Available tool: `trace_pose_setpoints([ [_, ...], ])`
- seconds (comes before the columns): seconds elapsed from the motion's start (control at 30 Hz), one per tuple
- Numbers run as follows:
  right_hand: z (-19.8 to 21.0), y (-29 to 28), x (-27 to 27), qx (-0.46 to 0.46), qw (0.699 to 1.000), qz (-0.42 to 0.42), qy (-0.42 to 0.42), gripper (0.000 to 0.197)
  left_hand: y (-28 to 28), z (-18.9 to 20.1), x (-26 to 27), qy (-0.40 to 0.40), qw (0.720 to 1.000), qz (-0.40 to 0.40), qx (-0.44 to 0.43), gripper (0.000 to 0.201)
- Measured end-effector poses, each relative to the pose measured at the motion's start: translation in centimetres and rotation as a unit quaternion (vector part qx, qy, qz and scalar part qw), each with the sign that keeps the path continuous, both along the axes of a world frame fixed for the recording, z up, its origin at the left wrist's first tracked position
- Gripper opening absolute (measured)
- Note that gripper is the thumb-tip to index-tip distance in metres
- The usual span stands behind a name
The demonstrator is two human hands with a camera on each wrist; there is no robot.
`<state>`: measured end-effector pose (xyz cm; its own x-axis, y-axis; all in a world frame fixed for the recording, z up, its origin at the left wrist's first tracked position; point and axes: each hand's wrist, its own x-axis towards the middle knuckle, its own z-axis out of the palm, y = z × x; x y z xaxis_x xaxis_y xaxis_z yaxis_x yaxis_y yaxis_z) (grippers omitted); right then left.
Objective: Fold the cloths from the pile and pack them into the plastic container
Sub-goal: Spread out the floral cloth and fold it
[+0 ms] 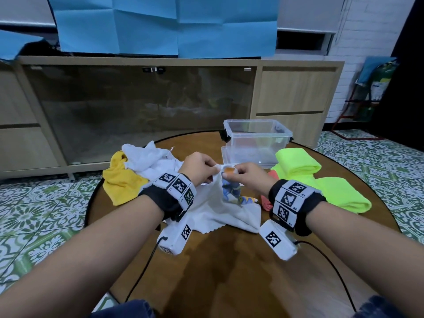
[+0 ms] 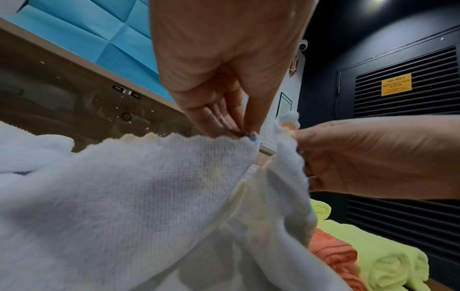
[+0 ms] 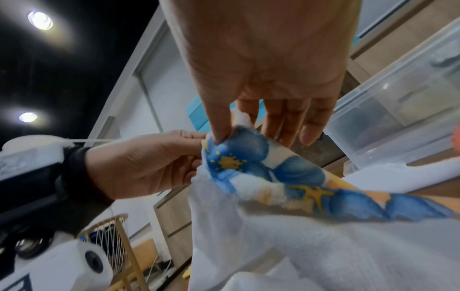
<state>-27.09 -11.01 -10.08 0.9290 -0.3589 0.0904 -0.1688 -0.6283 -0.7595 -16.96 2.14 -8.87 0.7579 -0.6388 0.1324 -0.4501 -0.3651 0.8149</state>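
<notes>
A white cloth with blue and yellow flowers (image 1: 226,204) is held up over the middle of the round brown bench (image 1: 229,267). Its top edge is pinched by both hands, which are very close together. The left hand (image 1: 199,167) has its thumb and fingertips (image 2: 245,126) closed tight on the wavy edge, as seen in the left wrist view. The right hand (image 1: 249,176) has its thumb and first finger pinched on a corner with a blue flower print, while its other fingers (image 3: 296,122) are stretched out loose. The rest of the cloth hangs down and its lower part lies on the bench.

Behind the left hand, a pile is seen, made of a crumpled white cloth (image 1: 149,158) and a yellow cloth (image 1: 120,180). To the right, two bright green folded cloths (image 1: 298,162) are laid side by side, and a bit of an orange-pink cloth (image 1: 266,204) is seen just beside them. A clear plastic container (image 1: 257,143) is set at the far side of the bench, behind the hands, with its lid off. Behind the bench, a long wooden cabinet (image 1: 296,92) is seen, with blue paper (image 1: 165,26) above it.
</notes>
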Motion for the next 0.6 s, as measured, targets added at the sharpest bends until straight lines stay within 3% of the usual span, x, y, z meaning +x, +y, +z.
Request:
trace_pose_setpoints([
  [0.13,-0.24,0.28,0.13,0.131,0.991,0.016,-0.024,0.035,0.36,0.00,0.53,-0.004,1.000,0.007,-0.014,0.011],
  [0.3,-0.50,0.53,0.36,0.080,0.996,0.023,-0.024,0.026,0.55,0.02,0.94,0.047,0.998,0.015,-0.025,0.009],
  [0.43,-0.69,0.58,0.65,0.053,0.998,0.019,-0.021,0.051,0.77,0.17,0.76,0.074,0.997,-0.016,-0.029,0.009],
  [0.6,-0.89,0.50,0.87,0.020,1.000,0.019,0.005,0.055,0.67,0.18,0.60,0.082,0.995,-0.056,-0.019,0.013],
])
